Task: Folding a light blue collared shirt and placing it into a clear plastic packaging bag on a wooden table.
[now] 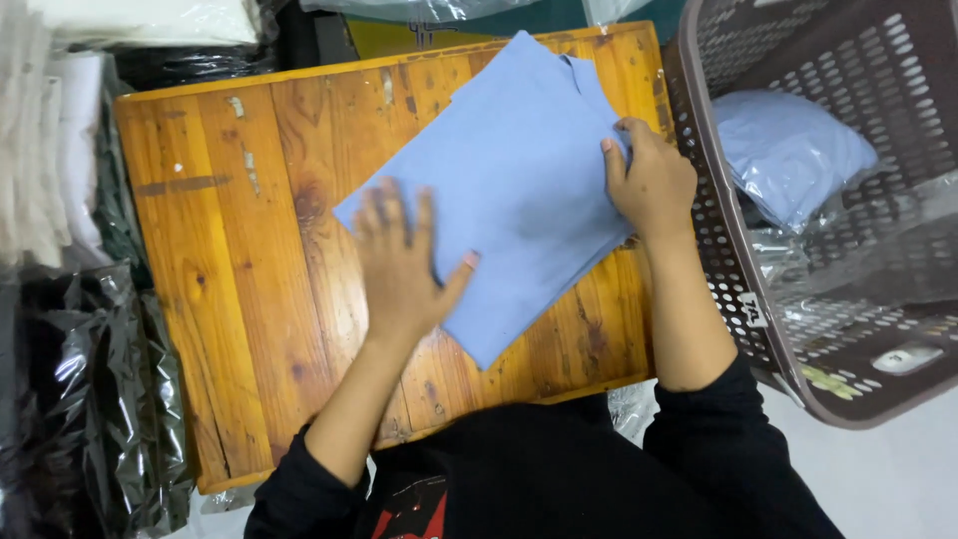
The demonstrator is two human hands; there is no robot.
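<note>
A folded light-blue cloth (519,170) lies tilted on a small wooden table (230,250). My left hand (404,265) rests flat on the cloth's near left corner, fingers spread and slightly blurred. My right hand (651,182) pinches the cloth's right edge, with the thumb on top and the fingers curled under the fabric. Both arms wear black sleeves.
A brown perforated plastic basket (718,230) stands to the right, holding a bagged light-blue garment (788,150) and clear plastic bags. Black plastic-wrapped bundles (90,399) and white folded items (40,150) sit on the left. More bags lie beyond the table's far edge.
</note>
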